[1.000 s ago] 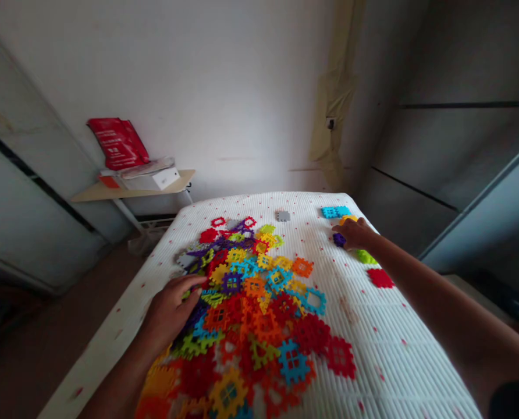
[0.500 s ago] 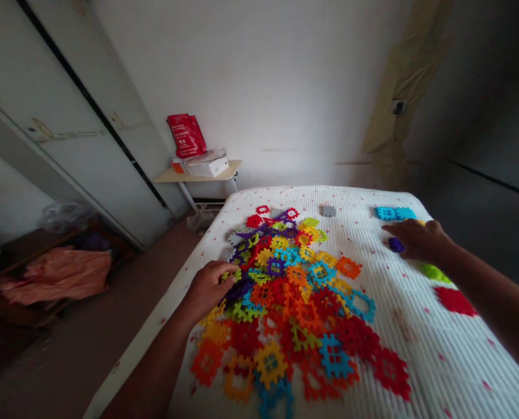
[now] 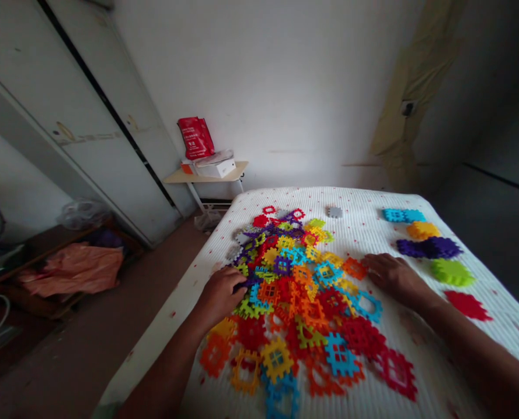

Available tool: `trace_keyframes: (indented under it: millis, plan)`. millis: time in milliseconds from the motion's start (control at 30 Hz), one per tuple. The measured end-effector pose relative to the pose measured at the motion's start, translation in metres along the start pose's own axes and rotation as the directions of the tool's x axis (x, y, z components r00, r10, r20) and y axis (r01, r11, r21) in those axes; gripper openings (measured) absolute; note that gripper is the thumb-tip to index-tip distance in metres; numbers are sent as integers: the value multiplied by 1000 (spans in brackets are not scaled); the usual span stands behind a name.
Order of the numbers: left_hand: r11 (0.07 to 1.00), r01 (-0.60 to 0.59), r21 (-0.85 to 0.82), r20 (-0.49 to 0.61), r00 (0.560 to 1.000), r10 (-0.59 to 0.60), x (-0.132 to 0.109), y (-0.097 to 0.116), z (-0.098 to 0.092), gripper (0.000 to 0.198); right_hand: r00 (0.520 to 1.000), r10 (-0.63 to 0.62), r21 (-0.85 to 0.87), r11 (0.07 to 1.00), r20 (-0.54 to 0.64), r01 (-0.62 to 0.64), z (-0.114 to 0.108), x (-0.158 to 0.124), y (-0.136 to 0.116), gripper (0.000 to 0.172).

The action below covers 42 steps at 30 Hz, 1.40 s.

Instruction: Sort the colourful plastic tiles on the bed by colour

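A heap of colourful notched plastic building pieces (image 3: pixel 303 273) covers the left and middle of the bed. At its left edge my left hand (image 3: pixel 224 291) is curled, its thumb and fingertips closed about a purple building piece (image 3: pixel 249 281). My right hand (image 3: pixel 394 280) reaches in low at the heap's right side, fingers loosely stretched and apart, with its fingertips by an orange square piece (image 3: pixel 354 268). Nothing shows in its grasp. To its right lie a purple group of pieces (image 3: pixel 432 247), a yellow group (image 3: pixel 423 230) and a green group (image 3: pixel 452 272).
Blue pieces (image 3: pixel 402 215) and red pieces (image 3: pixel 468 305) lie along the right side, and a grey piece (image 3: pixel 334 212) at the back. Beyond the bed's white ribbed cover (image 3: pixel 355 201) stands a small table (image 3: pixel 172 176) with a red bag (image 3: pixel 196 138) and a white box (image 3: pixel 218 169).
My right hand has come left from the purple group to the orange piece; the purple piece it carried is out of it. My left hand has shifted from a green piece to a purple one.
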<state>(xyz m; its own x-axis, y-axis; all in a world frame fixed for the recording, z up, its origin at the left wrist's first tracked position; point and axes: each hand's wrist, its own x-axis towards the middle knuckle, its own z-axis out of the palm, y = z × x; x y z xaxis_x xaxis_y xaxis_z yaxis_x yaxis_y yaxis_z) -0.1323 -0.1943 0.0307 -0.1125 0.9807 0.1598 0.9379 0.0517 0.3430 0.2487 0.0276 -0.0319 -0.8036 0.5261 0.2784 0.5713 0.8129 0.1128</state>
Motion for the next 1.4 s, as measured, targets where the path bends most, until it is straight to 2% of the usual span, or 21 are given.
trace_keyframes:
  millis: [100, 233, 333, 433, 500, 733, 800, 867, 933, 1000, 1100, 1267, 1400]
  plan:
    - [956, 152, -253, -50, 984, -170, 1, 0, -1, 22, 998, -8, 25, 1000, -59, 10, 4, -1, 0, 31]
    - [733, 294, -614, 70, 945, -320, 6, 6, -3, 31, 991, -3, 30, 1000, -132, 7, 8, 0, -2, 32]
    - [597, 359, -717, 139, 913, -383, 11, 16, -3, 37, 990, 8, 26, 1000, -144, -4, 10, 1, -4, 31]
    - [530, 368, -764, 137, 895, -424, 18, 28, -1, 44, 990, 28, 22, 999, -140, -26, 8, 2, -6, 31]
    - [521, 358, -775, 131, 898, -420, 23, 36, 4, 45, 991, 49, 25, 999, -123, -46, 6, 2, -9, 30]
    - [594, 307, -743, 150, 942, -300, 49, 63, 30, 37, 991, 128, 72, 990, -48, -125, 4, 6, -13, 28]
    - [589, 299, -751, 159, 947, -279, 57, 73, 36, 37, 985, 143, 138, 982, -92, -130, -1, 8, -19, 29]
    - [591, 294, -751, 171, 951, -256, 63, 85, 40, 35, 971, 148, 263, 960, -188, -95, -11, 11, -31, 30]
    - [614, 281, -737, 181, 958, -221, 67, 97, 43, 32, 950, 135, 415, 910, -283, -6, -27, 17, -49, 32]
    - [642, 270, -718, 195, 963, -187, 69, 107, 46, 31, 941, 81, 509, 855, -328, 103, -43, 24, -68, 41]
    - [641, 264, -721, 216, 964, -154, 70, 116, 51, 33, 948, -27, 490, 851, -317, 188, -59, 35, -89, 53]
    - [596, 282, -752, 269, 956, -113, 70, 117, 61, 35, 974, -98, 353, 921, -204, 166, -66, 41, -100, 46]
    - [536, 320, -781, 308, 945, -115, 68, 116, 68, 37, 979, -101, 268, 952, -175, 147, -66, 39, -100, 46]
